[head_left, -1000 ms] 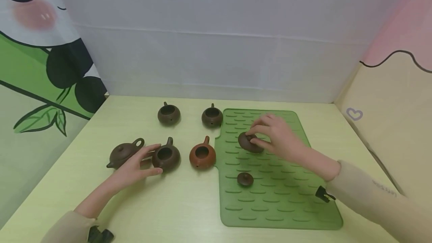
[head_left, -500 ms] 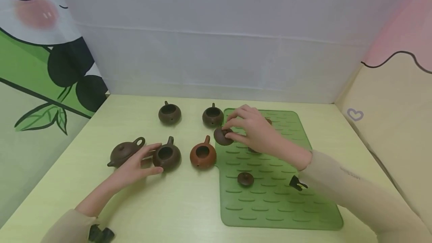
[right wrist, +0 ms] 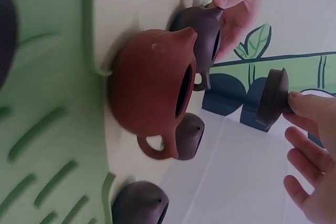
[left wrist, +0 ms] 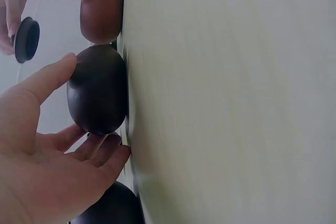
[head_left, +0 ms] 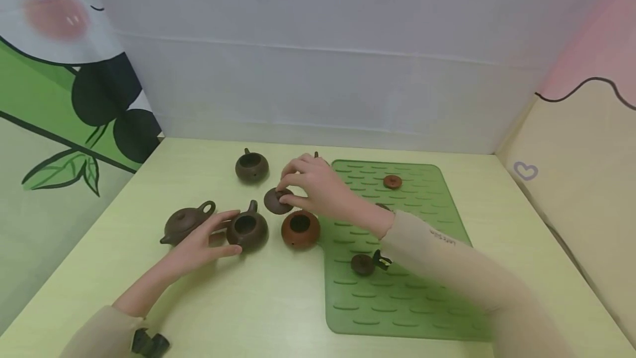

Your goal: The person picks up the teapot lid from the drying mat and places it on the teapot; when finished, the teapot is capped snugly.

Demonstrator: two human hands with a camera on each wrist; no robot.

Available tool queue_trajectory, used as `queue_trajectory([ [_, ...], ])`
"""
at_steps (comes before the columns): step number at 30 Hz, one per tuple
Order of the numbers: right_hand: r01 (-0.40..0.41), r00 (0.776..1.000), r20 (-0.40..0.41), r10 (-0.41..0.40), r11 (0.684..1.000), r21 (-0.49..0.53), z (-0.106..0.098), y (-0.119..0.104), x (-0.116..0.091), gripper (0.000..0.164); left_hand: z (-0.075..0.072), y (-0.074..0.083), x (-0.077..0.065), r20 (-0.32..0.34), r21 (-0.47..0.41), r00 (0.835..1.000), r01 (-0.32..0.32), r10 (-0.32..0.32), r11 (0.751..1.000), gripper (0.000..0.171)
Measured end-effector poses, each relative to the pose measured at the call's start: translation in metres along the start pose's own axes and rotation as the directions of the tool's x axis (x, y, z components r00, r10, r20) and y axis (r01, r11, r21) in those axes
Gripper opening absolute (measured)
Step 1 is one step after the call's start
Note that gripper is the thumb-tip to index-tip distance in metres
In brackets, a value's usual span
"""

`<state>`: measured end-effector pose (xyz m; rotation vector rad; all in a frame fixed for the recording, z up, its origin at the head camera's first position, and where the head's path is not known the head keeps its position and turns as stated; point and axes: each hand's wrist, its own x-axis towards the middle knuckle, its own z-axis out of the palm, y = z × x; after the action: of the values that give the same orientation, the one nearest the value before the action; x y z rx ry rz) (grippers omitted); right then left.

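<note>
My right hand pinches a dark brown teapot lid by its knob and carries it in the air, up behind the gap between two open teapots. In the right wrist view the lid is tilted on edge, clear of every pot. On the table my left hand holds a lidless dark brown teapot, thumb at its spout side and fingers against its body; the left wrist view shows this teapot between them. Just right of it stands a reddish-brown lidless teapot.
A lidded dark teapot sits left of my left hand. Behind are an open brown teapot and another mostly hidden by my right hand. The green mat bears a reddish lid, a brown lid and one partly covered by my forearm.
My right hand has lifted the dark lid off the green mat and carried it left, past the reddish teapot. The left hand has stayed at the dark teapot.
</note>
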<state>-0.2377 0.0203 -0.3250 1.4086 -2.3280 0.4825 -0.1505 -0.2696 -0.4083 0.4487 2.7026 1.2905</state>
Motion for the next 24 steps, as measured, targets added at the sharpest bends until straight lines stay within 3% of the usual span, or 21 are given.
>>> queue_trajectory([
  [13,-0.011,0.996,0.089,0.012,1.000,-0.009,0.041,-0.021,0.036,0.018,-0.001,-0.001,0.000,0.012,0.001,1.000,0.004,-0.004,1.000,0.075],
  [24,-0.009,0.985,0.171,0.020,0.998,-0.063,0.059,-0.036,0.044,0.021,-0.001,0.000,0.000,0.015,-0.009,1.000,0.019,-0.019,1.000,0.073],
])
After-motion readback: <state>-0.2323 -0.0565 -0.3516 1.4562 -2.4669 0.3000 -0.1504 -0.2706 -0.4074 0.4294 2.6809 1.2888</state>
